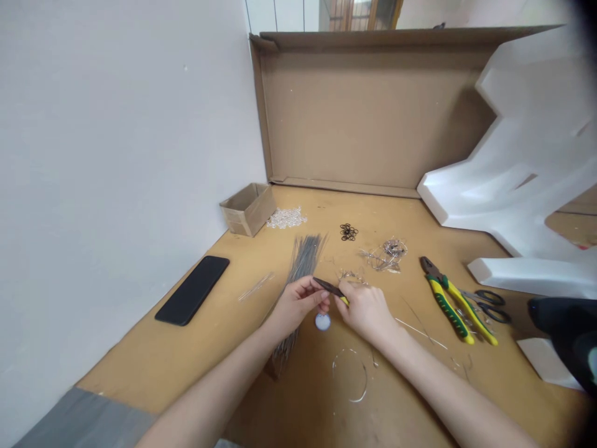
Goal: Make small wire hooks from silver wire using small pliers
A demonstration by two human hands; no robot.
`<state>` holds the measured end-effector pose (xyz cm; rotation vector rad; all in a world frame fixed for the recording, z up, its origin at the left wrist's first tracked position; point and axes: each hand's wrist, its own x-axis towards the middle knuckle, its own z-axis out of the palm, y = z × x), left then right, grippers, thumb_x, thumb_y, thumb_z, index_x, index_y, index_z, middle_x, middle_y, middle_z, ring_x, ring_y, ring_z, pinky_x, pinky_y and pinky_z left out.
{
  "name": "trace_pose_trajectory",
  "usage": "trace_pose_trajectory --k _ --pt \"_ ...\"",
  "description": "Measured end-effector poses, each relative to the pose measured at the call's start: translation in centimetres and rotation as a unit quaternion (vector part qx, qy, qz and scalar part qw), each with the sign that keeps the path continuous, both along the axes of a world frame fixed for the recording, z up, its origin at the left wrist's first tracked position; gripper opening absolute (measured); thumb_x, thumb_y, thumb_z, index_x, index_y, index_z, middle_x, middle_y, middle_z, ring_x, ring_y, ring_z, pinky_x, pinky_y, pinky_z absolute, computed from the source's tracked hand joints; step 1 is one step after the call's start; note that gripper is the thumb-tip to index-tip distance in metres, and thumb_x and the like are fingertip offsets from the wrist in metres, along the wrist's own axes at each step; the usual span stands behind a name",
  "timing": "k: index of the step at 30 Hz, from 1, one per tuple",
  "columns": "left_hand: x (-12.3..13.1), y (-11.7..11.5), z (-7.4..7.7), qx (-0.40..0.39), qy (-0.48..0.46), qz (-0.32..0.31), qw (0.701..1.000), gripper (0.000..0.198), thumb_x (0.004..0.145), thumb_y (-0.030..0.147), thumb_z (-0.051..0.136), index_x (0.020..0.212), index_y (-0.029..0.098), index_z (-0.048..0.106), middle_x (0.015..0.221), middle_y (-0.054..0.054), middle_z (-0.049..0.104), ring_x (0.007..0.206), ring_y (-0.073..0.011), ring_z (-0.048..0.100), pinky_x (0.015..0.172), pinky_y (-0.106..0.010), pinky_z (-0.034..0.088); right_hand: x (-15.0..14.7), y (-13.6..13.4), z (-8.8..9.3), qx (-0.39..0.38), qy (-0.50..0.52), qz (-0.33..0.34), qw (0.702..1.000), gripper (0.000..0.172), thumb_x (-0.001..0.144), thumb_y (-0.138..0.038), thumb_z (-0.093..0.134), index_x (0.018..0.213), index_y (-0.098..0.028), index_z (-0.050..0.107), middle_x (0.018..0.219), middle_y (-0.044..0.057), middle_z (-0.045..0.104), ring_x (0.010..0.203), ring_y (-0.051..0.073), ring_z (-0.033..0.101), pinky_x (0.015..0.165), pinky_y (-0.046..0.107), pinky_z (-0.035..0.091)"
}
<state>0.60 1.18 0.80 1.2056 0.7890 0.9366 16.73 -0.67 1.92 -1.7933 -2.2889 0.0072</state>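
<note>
My right hand (pixel 368 311) is wrapped round dark-nosed pliers (pixel 330 287) with a yellow handle; their tip points left toward my other hand. My left hand (pixel 298 303) is pinched at the plier tip, and whatever is between its fingers is too small to make out. Just below the fingers is a small round white disc with a blue rim (pixel 323 322). A bundle of thin grey wires (pixel 305 256) lies under and beyond my left hand. Bent wire pieces (pixel 352 275) lie just beyond my right hand.
Black phone (pixel 193 290) and small cardboard box (pixel 249 210) at left, beside clear beads (pixel 286 217). Black rings (pixel 348 232) and tangled wire (pixel 392 251) lie farther back. Yellow-green pliers (pixel 457 302), scissors (pixel 492 305) and white foam (pixel 522 155) are at right. A wire loop (pixel 365 376) lies in front.
</note>
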Motion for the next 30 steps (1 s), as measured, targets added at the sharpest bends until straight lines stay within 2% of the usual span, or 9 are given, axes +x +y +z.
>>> trace_pose_trajectory --k 7,11,13,16,18,20,25,30 --pt "0.4 -0.5 -0.3 0.065 0.069 0.049 0.994 0.022 0.077 0.036 0.057 0.074 0.015 0.052 0.059 0.001 0.058 0.053 -0.0097 0.055 0.056 -0.023 0.045 0.1 0.1 0.4 -0.023 0.041 -0.007 0.999 0.021 0.084 -0.036 0.045 0.077 -0.021 0.057 0.071 0.005 0.066 0.061 0.017 0.059 0.051 0.025 0.025" --pt "0.4 -0.7 -0.2 0.081 0.075 0.044 0.993 0.021 0.079 0.036 0.054 0.074 0.016 0.052 0.058 0.002 0.058 0.053 -0.0098 0.055 0.055 -0.023 0.044 0.4 0.3 0.3 -0.089 0.13 0.02 0.987 0.022 0.082 -0.036 0.047 0.071 -0.02 0.056 0.062 0.001 0.06 0.057 0.015 0.054 0.052 0.024 0.029" --pt "0.4 -0.7 -0.1 0.068 0.063 0.035 0.995 0.022 0.079 0.037 0.054 0.075 0.016 0.052 0.055 0.002 0.057 0.05 -0.0095 0.054 0.053 -0.022 0.044 0.6 0.6 0.3 -0.155 0.233 0.066 0.958 0.022 0.082 -0.035 0.047 0.07 -0.019 0.055 0.062 0.0 0.058 0.059 0.014 0.053 0.054 0.023 0.034" --pt "0.4 -0.7 0.1 0.044 0.039 0.015 0.998 0.023 0.079 0.037 0.054 0.075 0.015 0.051 0.053 0.002 0.057 0.047 -0.0095 0.053 0.05 -0.022 0.043 0.9 0.9 0.4 -0.267 0.401 0.146 0.864 0.024 0.085 -0.036 0.044 0.075 -0.017 0.055 0.072 0.001 0.059 0.066 0.013 0.054 0.062 0.024 0.041" --pt "0.3 -0.7 0.3 0.032 0.024 0.004 0.999 0.023 0.078 0.037 0.055 0.076 0.015 0.051 0.052 0.002 0.057 0.046 -0.0097 0.053 0.049 -0.023 0.043 1.0 0.9 0.7 -0.317 0.465 0.163 0.811 0.024 0.084 -0.037 0.044 0.077 -0.016 0.055 0.074 0.002 0.059 0.067 0.013 0.054 0.065 0.026 0.043" --pt "0.2 -0.7 0.4 0.024 0.016 0.001 1.0 0.023 0.077 0.037 0.056 0.078 0.015 0.052 0.052 0.002 0.057 0.046 -0.0099 0.054 0.049 -0.023 0.043 1.1 1.0 0.8 -0.338 0.492 0.156 0.787 0.024 0.083 -0.037 0.047 0.076 -0.016 0.056 0.073 0.002 0.058 0.065 0.012 0.053 0.066 0.027 0.043" --pt "0.2 -0.7 0.5 0.019 0.013 -0.001 1.0 0.024 0.077 0.037 0.057 0.083 0.014 0.054 0.052 0.002 0.057 0.047 -0.0099 0.054 0.049 -0.022 0.043 1.1 1.0 0.7 -0.355 0.513 0.156 0.766 0.025 0.083 -0.038 0.048 0.079 -0.015 0.057 0.072 0.003 0.059 0.065 0.013 0.054 0.065 0.028 0.044" --pt "0.3 -0.6 0.5 0.015 0.009 0.005 1.0 0.024 0.076 0.037 0.057 0.079 0.014 0.053 0.051 0.003 0.057 0.046 -0.0096 0.053 0.048 -0.022 0.043 0.9 1.1 0.5 -0.321 0.494 0.157 0.793 0.024 0.083 -0.037 0.049 0.077 -0.015 0.057 0.072 0.003 0.059 0.065 0.013 0.053 0.064 0.027 0.044"
